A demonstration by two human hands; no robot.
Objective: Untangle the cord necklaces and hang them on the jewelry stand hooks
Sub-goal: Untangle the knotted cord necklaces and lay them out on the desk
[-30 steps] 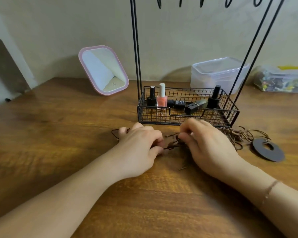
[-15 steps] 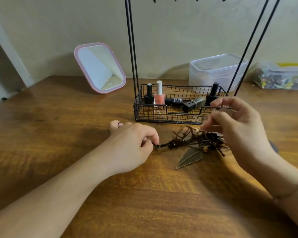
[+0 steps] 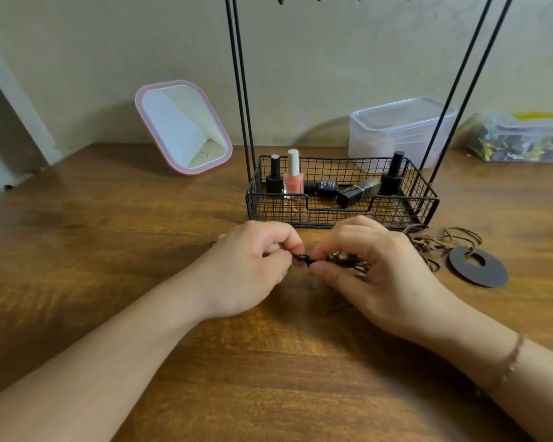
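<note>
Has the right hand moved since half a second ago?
Yes. The right hand has come down and left from beside the wire basket's right front corner, meeting the left hand at the tangled cords.

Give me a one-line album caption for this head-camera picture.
Left hand and right hand pinch a tangled cord necklace before the jewelry stand.

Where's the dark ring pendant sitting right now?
The ring pendant lies flat on the table at the right of the head view, right of the right hand, just in front of the wire basket's right corner.
</note>
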